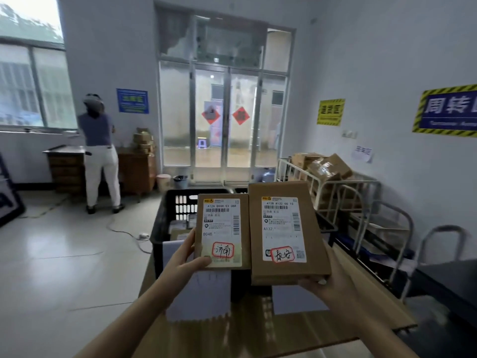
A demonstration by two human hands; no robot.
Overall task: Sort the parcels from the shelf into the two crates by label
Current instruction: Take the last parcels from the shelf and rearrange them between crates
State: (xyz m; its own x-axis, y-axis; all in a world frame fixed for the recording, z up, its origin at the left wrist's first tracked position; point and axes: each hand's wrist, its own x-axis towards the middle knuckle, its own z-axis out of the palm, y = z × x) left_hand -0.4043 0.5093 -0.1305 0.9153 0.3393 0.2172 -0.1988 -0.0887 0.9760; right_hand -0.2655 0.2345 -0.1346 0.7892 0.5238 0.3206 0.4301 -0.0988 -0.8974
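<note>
Two parcels are held up side by side, touching along their inner edges. The smaller brown cardboard parcel [222, 228], labelled B048 with a red-bordered handwritten sticker, is gripped at its 6 o'clock end by the left hand [187, 257]. The thumb is pressed on the label face and the fingers are curled behind, out of sight. At its 3 o'clock side, the larger brown cardboard parcel [285, 228], labelled A132 with a different handwritten sticker, is gripped at its lower right corner by the right hand [329, 285], thumb on the front edge and fingers hidden beneath. Both long axes are set from 6 to 12 o'clock, with the labels turned toward the viewer.

The black slotted plastic crate [165, 223] is seen just beyond the smaller parcel, at 12 o'clock from the left hand. What is taken for a second black crate [327, 225] is glimpsed at 3 o'clock of the first, mostly hidden behind the larger parcel. Each hand is thus judged nearer to the crate ahead of it. Both forearms are extended forward with the wrists raised. The labels are judged to be under comparison, and a forward lowering into the matching crates is called for.
</note>
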